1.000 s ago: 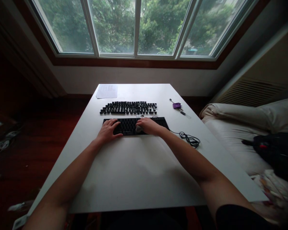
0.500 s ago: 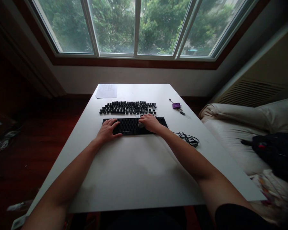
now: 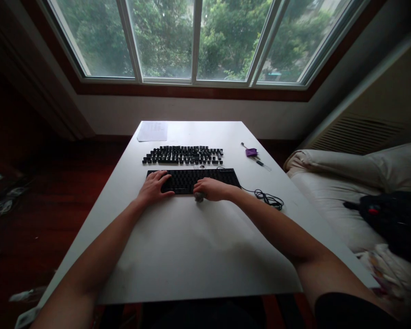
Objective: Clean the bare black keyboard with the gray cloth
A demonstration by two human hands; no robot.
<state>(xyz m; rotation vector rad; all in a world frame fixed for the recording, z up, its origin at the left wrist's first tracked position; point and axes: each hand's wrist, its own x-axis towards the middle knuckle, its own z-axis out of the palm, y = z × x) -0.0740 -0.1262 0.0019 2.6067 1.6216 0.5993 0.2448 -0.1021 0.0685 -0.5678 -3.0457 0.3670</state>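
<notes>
A black keyboard (image 3: 183, 181) lies lengthwise on the white table, its keycaps apparently removed from the base. My left hand (image 3: 154, 185) grips its left end, fingers across the back part and thumb by the front edge. Closed around a small brush with a rounded grey end, my right hand (image 3: 212, 188) is over the keyboard's front edge, right of its middle. The brush's grey end (image 3: 199, 197) points toward me, past that edge; the rest of the brush is hidden in my fingers. Behind the keyboard, loose black keycaps (image 3: 183, 155) stand in rows.
A coiled black cable (image 3: 269, 198) lies to the keyboard's right. Farther back are a purple item (image 3: 251, 152) and a small slim tool (image 3: 260, 162). A paper sheet (image 3: 152, 131) lies at the table's far left corner. A pale sofa (image 3: 329, 201) stands on the right.
My right hand has drawn the brush toward me, from over the keys to the front edge. My left hand and the keyboard have stayed in place.
</notes>
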